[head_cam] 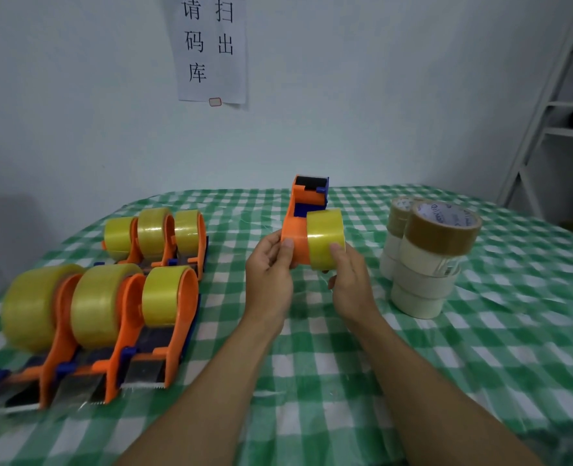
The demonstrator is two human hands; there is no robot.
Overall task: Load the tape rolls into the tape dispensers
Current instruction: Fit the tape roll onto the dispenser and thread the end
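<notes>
An orange and blue tape dispenser (pixel 301 210) is held up above the middle of the table, its cutter end pointing away from me. My left hand (pixel 270 270) grips its orange round side. A yellow clear tape roll (pixel 325 237) sits against the dispenser's right side, and my right hand (pixel 350 280) holds that roll with the thumb on its rim. Whether the roll sits fully on the hub is hidden.
Six loaded orange dispensers lie at the left in two rows, near row (pixel 110 317), far row (pixel 159 235). Stacks of brown and cream tape rolls (pixel 428 260) stand at the right. A green checked cloth (pixel 329 381) covers the table. A white rack (pixel 561 129) stands at the far right.
</notes>
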